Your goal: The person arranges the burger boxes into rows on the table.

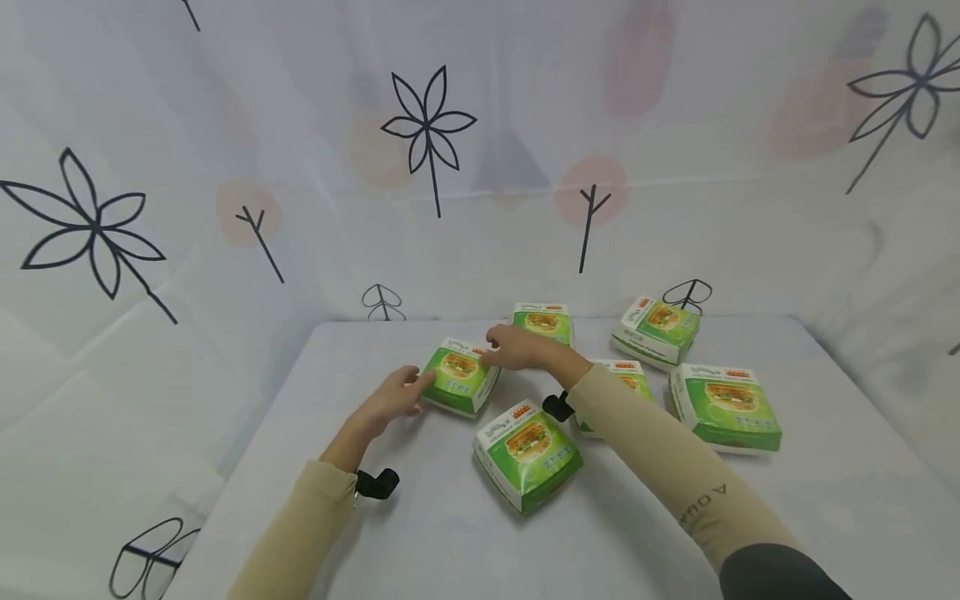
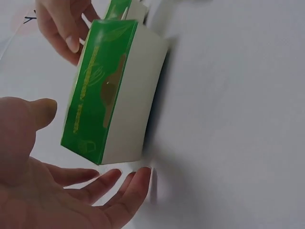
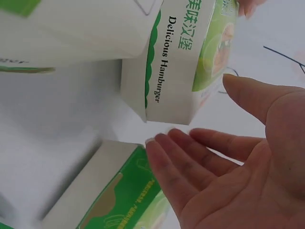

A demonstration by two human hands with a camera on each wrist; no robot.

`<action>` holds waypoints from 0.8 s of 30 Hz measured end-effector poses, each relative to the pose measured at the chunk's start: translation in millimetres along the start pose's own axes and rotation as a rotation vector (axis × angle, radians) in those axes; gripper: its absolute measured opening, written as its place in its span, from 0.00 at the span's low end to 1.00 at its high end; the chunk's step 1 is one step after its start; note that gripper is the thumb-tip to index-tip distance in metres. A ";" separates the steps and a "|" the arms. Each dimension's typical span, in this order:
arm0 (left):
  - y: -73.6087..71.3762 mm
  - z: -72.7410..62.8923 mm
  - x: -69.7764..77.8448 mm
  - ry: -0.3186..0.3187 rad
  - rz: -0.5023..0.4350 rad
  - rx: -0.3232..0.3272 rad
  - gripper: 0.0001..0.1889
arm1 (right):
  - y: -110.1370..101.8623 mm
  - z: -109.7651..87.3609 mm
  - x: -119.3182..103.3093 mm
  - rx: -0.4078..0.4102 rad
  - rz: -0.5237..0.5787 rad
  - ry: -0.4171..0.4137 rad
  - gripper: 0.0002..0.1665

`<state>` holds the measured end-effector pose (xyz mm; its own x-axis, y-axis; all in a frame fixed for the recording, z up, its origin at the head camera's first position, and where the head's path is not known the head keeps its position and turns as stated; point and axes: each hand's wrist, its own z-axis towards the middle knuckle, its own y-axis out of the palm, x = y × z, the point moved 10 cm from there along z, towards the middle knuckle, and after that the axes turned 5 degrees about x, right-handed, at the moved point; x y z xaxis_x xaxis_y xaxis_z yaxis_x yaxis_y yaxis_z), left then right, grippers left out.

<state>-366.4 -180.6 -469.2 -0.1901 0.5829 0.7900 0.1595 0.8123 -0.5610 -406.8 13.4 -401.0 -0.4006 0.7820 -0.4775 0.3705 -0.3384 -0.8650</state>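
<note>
Box in front of patterned backdrop, on white table, left of centre, between both hands, burger print up. Five more boxes mostly to its right. Left hand at its left side: fingers loosely spread, no grip. Right hand at its far right corner: also wide, no grip. Actual contact: can't tell. Black device on each wrist.
</note>
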 end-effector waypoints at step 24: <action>-2.0 12.5 2.9 0.013 -0.096 0.033 0.34 | 4.6 -0.6 4.2 -0.042 -0.036 0.024 0.32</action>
<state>-379.4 -180.3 -468.8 -0.1903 0.5022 0.8435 0.1089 0.8647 -0.4903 -406.3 15.4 -406.9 -0.3939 0.8058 -0.4422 0.3914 -0.2882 -0.8739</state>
